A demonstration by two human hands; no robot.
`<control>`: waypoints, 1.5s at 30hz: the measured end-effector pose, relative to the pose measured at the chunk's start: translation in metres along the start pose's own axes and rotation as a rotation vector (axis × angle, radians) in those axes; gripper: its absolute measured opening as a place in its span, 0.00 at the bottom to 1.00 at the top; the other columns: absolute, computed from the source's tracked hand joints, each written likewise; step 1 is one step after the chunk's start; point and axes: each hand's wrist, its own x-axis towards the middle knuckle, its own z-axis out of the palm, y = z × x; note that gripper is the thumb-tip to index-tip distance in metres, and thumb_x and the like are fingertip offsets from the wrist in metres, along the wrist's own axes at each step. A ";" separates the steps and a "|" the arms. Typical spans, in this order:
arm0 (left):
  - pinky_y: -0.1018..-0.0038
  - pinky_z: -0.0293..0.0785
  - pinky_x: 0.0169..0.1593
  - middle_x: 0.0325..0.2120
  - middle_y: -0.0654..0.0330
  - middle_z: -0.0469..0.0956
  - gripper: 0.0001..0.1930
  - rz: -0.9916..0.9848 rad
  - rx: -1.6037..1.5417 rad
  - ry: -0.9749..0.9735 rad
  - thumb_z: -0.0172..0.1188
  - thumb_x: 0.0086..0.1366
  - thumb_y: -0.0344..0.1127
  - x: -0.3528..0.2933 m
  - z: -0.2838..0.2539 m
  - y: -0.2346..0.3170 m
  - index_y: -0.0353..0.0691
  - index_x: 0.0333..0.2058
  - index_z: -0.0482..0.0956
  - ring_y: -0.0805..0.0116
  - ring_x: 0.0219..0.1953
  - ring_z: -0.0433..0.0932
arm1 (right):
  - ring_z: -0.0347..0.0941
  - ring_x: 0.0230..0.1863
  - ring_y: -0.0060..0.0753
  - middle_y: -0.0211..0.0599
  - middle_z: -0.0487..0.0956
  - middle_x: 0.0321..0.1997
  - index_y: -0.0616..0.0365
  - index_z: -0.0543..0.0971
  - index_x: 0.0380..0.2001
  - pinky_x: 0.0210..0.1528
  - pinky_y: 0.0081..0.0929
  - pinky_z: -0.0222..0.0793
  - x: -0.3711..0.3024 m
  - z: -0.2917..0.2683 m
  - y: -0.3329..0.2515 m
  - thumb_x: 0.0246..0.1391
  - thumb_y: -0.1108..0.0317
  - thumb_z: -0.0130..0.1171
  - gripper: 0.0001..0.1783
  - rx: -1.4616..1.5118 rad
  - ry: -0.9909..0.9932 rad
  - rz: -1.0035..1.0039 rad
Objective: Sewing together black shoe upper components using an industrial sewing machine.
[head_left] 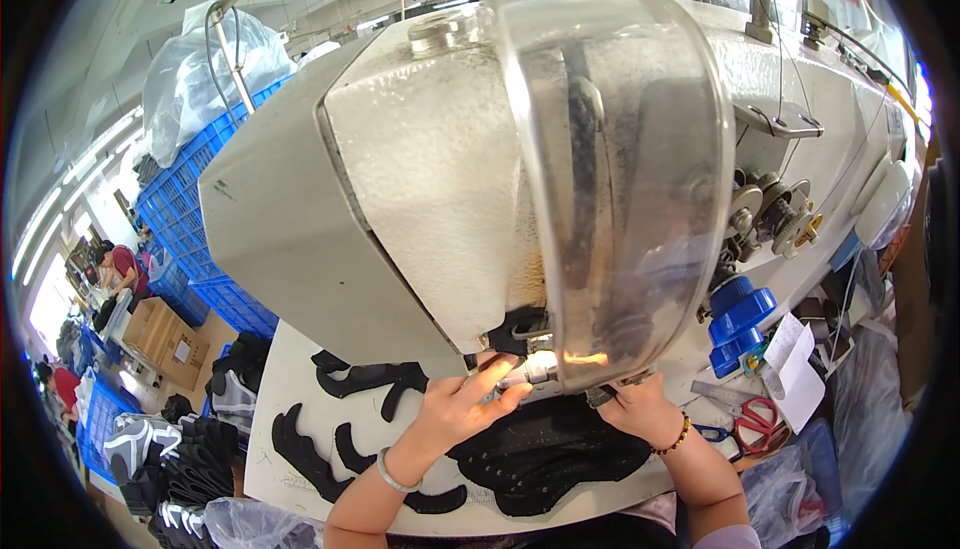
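My left hand (455,414) reaches under the head of a large pale sewing machine (430,159), beside a shiny metal part (535,369) at the needle area. Its thumb and forefinger are stretched out, with a gap between them; the other fingers are partly hidden. My right hand (640,414) is below the machine's clear curved cover (640,199), close to a small dark metal piece. Its fingertips are hidden there, so its grip does not show. Between my forearms lies a black fabric piece (550,454) with rows of small pale marks, flat on the white table (265,459).
Curved black fabric cutouts (300,449) lie on the left of the table. At right are red-handled scissors (762,427), a white paper (795,374) and a blue knobbed part (740,324). Blue crates (195,189), a cardboard box (165,341) and people stand further left.
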 end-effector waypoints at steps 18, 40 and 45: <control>0.79 0.63 0.27 0.19 0.63 0.72 0.06 -0.981 -0.725 0.256 0.54 0.59 0.27 -0.014 0.012 -0.013 0.29 0.27 0.75 0.78 0.22 0.67 | 0.75 0.34 0.40 0.38 0.78 0.39 0.55 0.76 0.35 0.35 0.29 0.69 0.012 -0.002 -0.016 0.40 0.76 0.64 0.15 -0.004 0.111 -0.101; 0.63 0.74 0.54 0.36 0.48 0.72 0.11 -1.692 -1.251 0.422 0.50 0.66 0.29 -0.086 -0.002 -0.047 0.24 0.38 0.65 0.62 0.39 0.75 | 0.65 0.39 0.61 0.54 0.71 0.34 0.68 0.70 0.32 0.39 0.44 0.61 -0.002 -0.045 0.045 0.46 0.71 0.56 0.12 -0.156 -0.110 0.493; 0.80 0.71 0.23 0.20 0.53 0.75 0.22 -1.763 -0.937 -0.196 0.52 0.66 0.47 -0.089 -0.029 -0.061 0.26 0.29 0.74 0.69 0.20 0.75 | 0.69 0.41 0.52 0.50 0.73 0.35 0.64 0.74 0.40 0.42 0.40 0.64 -0.037 -0.022 0.081 0.48 0.67 0.58 0.17 -0.109 -0.390 0.453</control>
